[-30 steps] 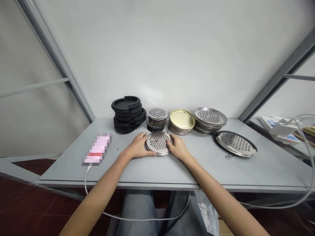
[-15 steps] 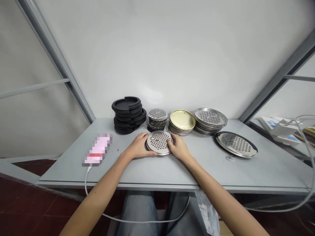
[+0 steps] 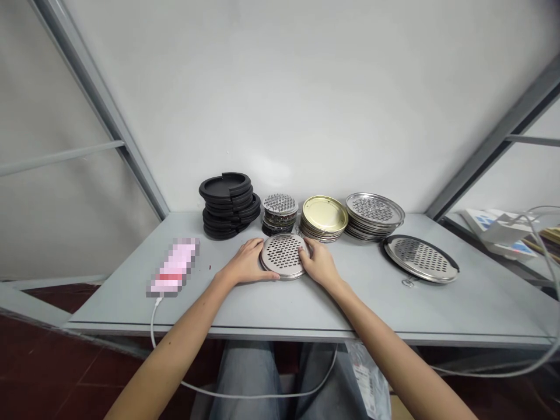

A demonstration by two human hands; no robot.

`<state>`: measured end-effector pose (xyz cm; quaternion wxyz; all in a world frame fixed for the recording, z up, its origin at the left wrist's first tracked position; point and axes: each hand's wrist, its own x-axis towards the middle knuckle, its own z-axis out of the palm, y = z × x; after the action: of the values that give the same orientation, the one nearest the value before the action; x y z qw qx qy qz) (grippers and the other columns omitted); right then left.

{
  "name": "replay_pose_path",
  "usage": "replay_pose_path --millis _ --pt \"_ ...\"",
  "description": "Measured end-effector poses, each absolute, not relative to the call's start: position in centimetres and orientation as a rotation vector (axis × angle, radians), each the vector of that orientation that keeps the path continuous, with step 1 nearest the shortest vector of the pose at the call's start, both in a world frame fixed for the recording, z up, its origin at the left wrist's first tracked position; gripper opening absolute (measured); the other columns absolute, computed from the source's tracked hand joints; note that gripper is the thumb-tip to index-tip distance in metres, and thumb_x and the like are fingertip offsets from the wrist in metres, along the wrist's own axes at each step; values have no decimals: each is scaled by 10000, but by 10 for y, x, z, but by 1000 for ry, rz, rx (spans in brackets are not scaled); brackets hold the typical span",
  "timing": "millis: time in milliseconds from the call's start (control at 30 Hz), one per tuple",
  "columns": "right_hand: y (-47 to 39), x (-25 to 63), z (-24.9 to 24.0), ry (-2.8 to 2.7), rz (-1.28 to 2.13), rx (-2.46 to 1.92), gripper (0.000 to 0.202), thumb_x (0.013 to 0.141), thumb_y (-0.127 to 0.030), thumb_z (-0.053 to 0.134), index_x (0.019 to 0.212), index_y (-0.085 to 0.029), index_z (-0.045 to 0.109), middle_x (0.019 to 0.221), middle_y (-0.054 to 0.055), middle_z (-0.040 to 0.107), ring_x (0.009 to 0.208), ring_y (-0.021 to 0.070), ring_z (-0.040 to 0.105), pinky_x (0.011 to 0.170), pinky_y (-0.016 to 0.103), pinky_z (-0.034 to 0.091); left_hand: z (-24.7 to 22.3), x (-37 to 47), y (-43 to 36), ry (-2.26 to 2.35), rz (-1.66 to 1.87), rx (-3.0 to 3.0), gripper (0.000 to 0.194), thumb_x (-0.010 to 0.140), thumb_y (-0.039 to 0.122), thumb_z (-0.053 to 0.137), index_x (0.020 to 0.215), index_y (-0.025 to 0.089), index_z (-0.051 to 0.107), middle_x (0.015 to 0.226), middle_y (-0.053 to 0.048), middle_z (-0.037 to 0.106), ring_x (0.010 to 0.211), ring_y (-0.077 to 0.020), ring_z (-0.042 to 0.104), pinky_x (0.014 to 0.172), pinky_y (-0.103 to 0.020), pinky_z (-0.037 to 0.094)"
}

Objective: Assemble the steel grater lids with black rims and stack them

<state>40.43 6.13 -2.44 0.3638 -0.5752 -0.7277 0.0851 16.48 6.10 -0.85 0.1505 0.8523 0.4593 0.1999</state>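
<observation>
The left hand (image 3: 248, 263) and right hand (image 3: 321, 263) clasp a holed metal disc (image 3: 282, 256) from opposite sides, in front of the stack of small discs (image 3: 280, 217). Its rim looks layered, though the fingers partly hide it. Uneven squeezing could make any loose layers slip; pushing it too far forward could knock that stack over.

The perforated disc (image 3: 283, 255) is seen as brushed, softly shiny metal. Behind it, smooth matt black plastic or rubber is shown by the stacked trays (image 3: 225, 186), and glossy gold-toned metal by the lids (image 3: 324, 214). The bench (image 3: 280, 309) is finished in smooth satin grey.
</observation>
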Motion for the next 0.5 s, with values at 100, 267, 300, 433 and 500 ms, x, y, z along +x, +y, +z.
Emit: replay_pose_path --millis 100,267,300,433,500 --pt "61 406 -22 -1908 217 -1458 275 890 -268 463 1048 -138 646 1080 129 701 995 253 615 859 316 425 -10 166 61 1326 588 2444 1062 559 752 727 1403 180 429 1410 -172 451 1308 -391 406 1103 -511 330" --pt "59 407 -19 -1977 224 -1542 214 894 -283 443 830 -176 617 827 86 686 786 217 597 689 286 393 -11 167 61 1322 610 2450 1025 559 752 728 1375 193 458 1382 -163 481 1291 -384 423 1087 -509 342" --pt "59 407 -19 -1979 223 -1549 210 893 -285 442 824 -179 609 822 83 680 778 213 592 682 282 387 -11 168 61 1320 614 2449 1017 561 751 728 1371 197 462 1379 -161 485 1292 -383 423 1087 -508 342" --pt "59 406 -20 -1966 216 -1556 197 890 -294 451 840 -178 602 857 88 678 822 212 590 704 274 386 -10 169 60 1342 606 2435 1025 560 760 720 1371 189 459 1379 -164 485 1297 -385 418 1093 -506 336" --pt "59 406 -20 -1968 217 -1564 201 889 -293 453 848 -175 610 868 92 681 833 212 593 716 273 390 -9 169 59 1347 596 2427 1025 562 764 715 1366 180 464 1374 -168 487 1298 -385 418 1095 -504 335"
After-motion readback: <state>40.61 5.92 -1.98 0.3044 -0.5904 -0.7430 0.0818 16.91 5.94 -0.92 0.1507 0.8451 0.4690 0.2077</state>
